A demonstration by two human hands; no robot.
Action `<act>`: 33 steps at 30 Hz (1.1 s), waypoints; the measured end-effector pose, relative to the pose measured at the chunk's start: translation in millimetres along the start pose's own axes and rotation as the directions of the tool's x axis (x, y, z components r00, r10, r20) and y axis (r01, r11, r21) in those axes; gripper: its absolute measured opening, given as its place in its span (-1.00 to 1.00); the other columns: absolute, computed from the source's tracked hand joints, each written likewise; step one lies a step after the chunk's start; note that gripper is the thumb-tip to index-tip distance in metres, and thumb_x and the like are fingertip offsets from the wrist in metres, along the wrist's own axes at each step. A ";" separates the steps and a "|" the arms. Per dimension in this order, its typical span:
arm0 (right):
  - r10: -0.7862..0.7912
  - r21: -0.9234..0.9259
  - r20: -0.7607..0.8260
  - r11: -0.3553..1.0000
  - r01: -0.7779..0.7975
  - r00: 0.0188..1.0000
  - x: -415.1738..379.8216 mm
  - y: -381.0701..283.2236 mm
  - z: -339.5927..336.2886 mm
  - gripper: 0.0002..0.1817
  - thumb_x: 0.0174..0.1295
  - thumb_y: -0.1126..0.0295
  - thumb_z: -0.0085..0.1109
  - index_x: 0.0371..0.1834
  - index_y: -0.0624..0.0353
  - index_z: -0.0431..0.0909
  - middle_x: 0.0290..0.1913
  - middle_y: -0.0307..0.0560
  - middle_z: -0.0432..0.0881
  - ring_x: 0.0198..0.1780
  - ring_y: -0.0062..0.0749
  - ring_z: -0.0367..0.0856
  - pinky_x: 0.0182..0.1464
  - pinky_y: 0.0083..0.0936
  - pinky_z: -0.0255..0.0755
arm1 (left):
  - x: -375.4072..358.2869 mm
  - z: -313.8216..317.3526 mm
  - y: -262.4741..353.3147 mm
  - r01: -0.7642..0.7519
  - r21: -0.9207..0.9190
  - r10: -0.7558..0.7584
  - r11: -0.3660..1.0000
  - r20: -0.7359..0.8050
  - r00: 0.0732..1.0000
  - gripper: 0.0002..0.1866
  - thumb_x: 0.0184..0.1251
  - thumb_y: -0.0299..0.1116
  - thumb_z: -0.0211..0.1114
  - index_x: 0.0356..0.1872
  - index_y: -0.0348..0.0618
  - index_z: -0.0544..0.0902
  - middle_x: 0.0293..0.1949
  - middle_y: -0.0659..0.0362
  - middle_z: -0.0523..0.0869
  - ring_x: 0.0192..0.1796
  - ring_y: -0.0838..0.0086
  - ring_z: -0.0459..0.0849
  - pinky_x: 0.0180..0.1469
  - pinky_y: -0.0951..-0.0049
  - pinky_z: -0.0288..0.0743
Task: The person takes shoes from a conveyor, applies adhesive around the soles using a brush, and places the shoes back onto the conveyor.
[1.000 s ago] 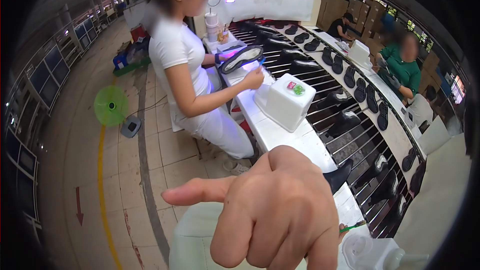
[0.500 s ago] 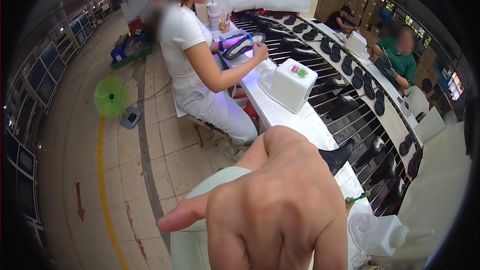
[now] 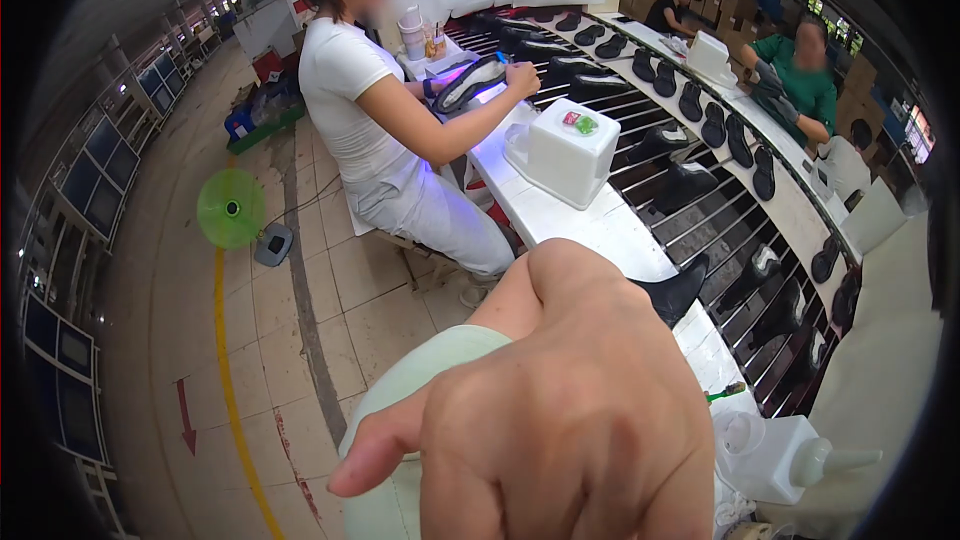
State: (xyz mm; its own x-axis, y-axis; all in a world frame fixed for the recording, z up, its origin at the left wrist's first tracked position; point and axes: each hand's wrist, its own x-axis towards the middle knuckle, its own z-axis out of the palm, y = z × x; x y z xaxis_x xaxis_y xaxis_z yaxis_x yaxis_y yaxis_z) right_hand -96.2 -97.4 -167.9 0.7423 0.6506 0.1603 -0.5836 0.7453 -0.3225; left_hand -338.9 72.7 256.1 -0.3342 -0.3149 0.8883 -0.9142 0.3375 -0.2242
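Note:
My left hand (image 3: 565,400) fills the lower middle, very close to the camera, its back turned toward me. Its thumb stretches out to the left, apart from the fingers, and the fingers run past the bottom edge. The hand looks open; the fingertips are out of sight. Behind it the forearm leads into a pale green sleeve (image 3: 425,375). Just right of the hand a small green-handled brush (image 3: 727,393) shows above the white worktop (image 3: 708,345). My right hand does not show. A black shoe (image 3: 682,290) sits beyond my left wrist, partly covered by it.
A white bottle with a spout (image 3: 775,450) stands at lower right. Further along is a white plastic container (image 3: 575,152). A rack of metal bars (image 3: 690,230) carries several dark shoes. A seated co-worker in white (image 3: 360,100) holds a shoe (image 3: 470,87). A green fan (image 3: 232,208) is on the floor.
The view has turned slightly, so the co-worker and the worktop sit a little further left and up. My left hand stays near the camera. Fingers beside the green brush are now hidden behind it.

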 end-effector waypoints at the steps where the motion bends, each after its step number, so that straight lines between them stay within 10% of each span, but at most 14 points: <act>1: 0.004 -0.003 -0.008 1.000 -0.004 1.000 -2.2 0.0 -1.9 -0.73 0.41 0.27 0.05 0.01 0.23 0.46 -0.21 -0.24 0.43 -0.40 -0.61 0.24 -0.57 -0.75 0.14 | -5.7 -6.0 -4.6 0.042 -0.017 -0.042 0.999 0.006 0.999 -0.52 0.42 -0.12 -0.03 -0.74 -0.04 0.40 -0.70 0.23 0.51 -0.59 0.48 0.53 0.04 0.33 0.48; 3: 0.012 -0.005 -0.017 1.000 -0.012 1.000 -1.6 0.1 2.9 -0.73 0.40 0.25 0.07 0.00 0.21 0.46 -0.21 -0.24 0.43 -0.40 -0.62 0.24 -0.56 -0.75 0.15 | -0.7 -24.5 -7.3 0.150 -0.068 -0.146 0.986 0.056 0.988 -0.54 0.39 -0.07 0.04 -0.72 -0.04 0.42 -0.67 0.24 0.54 -0.56 0.46 0.57 0.07 0.30 0.45; 6: -0.145 -0.227 -0.654 0.974 -0.011 0.742 -1.8 10.8 51.1 -0.76 0.39 0.24 0.09 -0.06 0.16 0.45 -0.23 -0.24 0.41 -0.45 -0.64 0.24 -0.57 -0.73 0.15 | -16.2 -34.7 -14.6 0.392 -0.020 -0.392 0.920 0.011 0.920 -0.59 0.27 -0.03 0.25 -0.69 -0.01 0.44 -0.57 0.27 0.60 -0.46 0.46 0.62 0.15 0.23 0.37; 7: -0.183 -0.541 -0.558 0.820 -0.187 0.810 -8.4 8.2 7.4 -0.56 0.34 0.06 -0.01 0.11 0.15 0.43 0.11 0.04 0.42 0.17 -0.03 0.36 0.21 -0.12 0.28 | -28.9 -35.8 -17.4 0.498 0.004 -0.498 0.867 -0.049 0.866 -0.60 0.17 -0.04 0.39 -0.67 0.02 0.45 -0.50 0.29 0.63 -0.40 0.47 0.64 0.20 0.20 0.32; 10: 0.110 0.001 -0.067 0.994 -0.110 0.992 -6.4 -5.8 3.5 -0.82 0.37 0.27 0.12 -0.19 0.12 0.41 -0.23 -0.23 0.40 -0.53 -0.69 0.18 -0.61 -0.76 0.10 | -89.0 -32.7 -21.5 0.874 -0.155 -0.873 0.461 -0.254 0.416 -0.74 0.12 -0.44 0.42 -0.67 -0.04 0.54 -0.48 0.30 0.70 -0.20 0.51 0.70 0.40 0.20 -0.02; 14: 0.106 -0.277 -0.007 0.955 -0.104 0.994 -0.3 -4.5 26.9 -0.81 0.35 0.35 0.15 -0.31 0.12 0.34 -0.19 -0.22 0.40 -0.57 -0.75 0.11 -0.67 -0.81 0.00 | -225.0 -24.4 -17.7 0.977 -0.211 -0.919 -0.016 -0.383 -0.098 -0.83 0.06 -0.34 0.46 -0.58 -0.09 0.63 -0.33 0.26 0.75 -0.19 0.49 0.69 0.40 0.13 -0.02; 17: 0.157 -0.407 0.004 0.902 -0.142 0.988 2.8 0.8 42.3 -0.80 0.33 0.38 0.16 -0.35 0.13 0.32 -0.16 -0.20 0.42 -0.57 -0.77 0.09 -0.68 -0.83 -0.03 | -295.8 -18.7 3.8 0.924 0.252 -0.927 -0.288 -0.316 -0.203 -0.50 0.04 -0.04 0.45 -0.11 -0.24 0.65 0.01 -0.02 0.66 0.16 0.25 0.57 0.43 -0.06 -0.09; 20: 0.147 -0.418 -0.041 0.896 -0.150 0.988 7.8 3.7 46.6 -0.81 0.33 0.40 0.17 -0.34 0.14 0.34 -0.15 -0.20 0.43 -0.57 -0.78 0.09 -0.69 -0.84 -0.03 | -320.0 6.6 26.6 0.600 0.690 -0.904 -0.405 -0.400 -0.150 0.12 -0.16 0.20 0.47 0.41 -0.26 0.20 0.37 -0.24 0.24 0.45 -0.07 0.16 0.41 -0.27 -0.20; 21: 0.127 -0.399 -0.081 0.905 -0.149 0.989 7.4 3.5 42.5 -0.81 0.33 0.39 0.17 -0.33 0.15 0.34 -0.15 -0.20 0.43 -0.57 -0.78 0.10 -0.68 -0.84 -0.04 | -330.7 7.2 28.3 0.595 0.662 -0.890 -0.456 -0.322 -0.324 0.50 -0.43 0.26 0.55 0.50 -0.18 -0.25 0.48 -0.27 -0.11 0.49 -0.29 -0.13 0.37 -0.39 -0.23; 26: 0.060 -0.432 -0.285 0.883 -0.184 0.957 1.3 3.6 50.0 -0.87 0.26 0.58 0.12 -0.35 0.13 0.37 -0.23 -0.24 0.47 -0.63 -0.85 0.11 -0.66 -0.85 -0.05 | -328.4 -0.2 15.5 0.485 0.757 -0.893 -0.439 -0.310 -0.325 0.47 -0.48 0.10 0.63 0.50 -0.19 -0.15 0.42 -0.35 0.00 0.43 -0.30 0.05 0.34 -0.37 -0.05; 30: 0.059 -0.394 -0.257 0.905 -0.160 0.965 2.9 4.5 54.9 -0.80 0.30 0.45 0.18 -0.37 0.08 0.32 -0.31 -0.20 0.43 -0.61 -0.82 0.10 -0.63 -0.84 -0.03 | -333.3 -11.2 12.8 0.668 0.662 -0.938 -0.340 -0.283 -0.198 0.36 -0.39 -0.13 0.58 0.50 -0.18 -0.14 0.29 -0.35 0.15 0.31 -0.26 0.19 0.38 -0.12 0.06; 33: 0.090 -0.375 -0.282 0.906 -0.196 0.955 6.8 4.7 63.2 -0.77 0.33 0.39 0.16 -0.39 0.08 0.29 -0.34 -0.19 0.42 -0.61 -0.80 0.10 -0.63 -0.84 -0.01 | -328.5 -15.4 3.6 0.856 0.325 -0.892 -0.403 -0.349 -0.288 0.33 -0.31 -0.18 0.57 0.51 -0.14 -0.17 0.28 -0.32 0.16 0.32 -0.18 0.19 0.40 0.02 0.07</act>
State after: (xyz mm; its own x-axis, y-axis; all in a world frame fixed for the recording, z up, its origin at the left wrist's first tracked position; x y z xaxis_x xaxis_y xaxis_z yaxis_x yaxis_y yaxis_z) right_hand -114.8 -80.3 -109.4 0.7494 0.6473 -0.1391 -0.5507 0.4927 -0.6738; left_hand -228.9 191.0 -30.3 0.9915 0.0994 0.0844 0.0082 -0.6936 0.7203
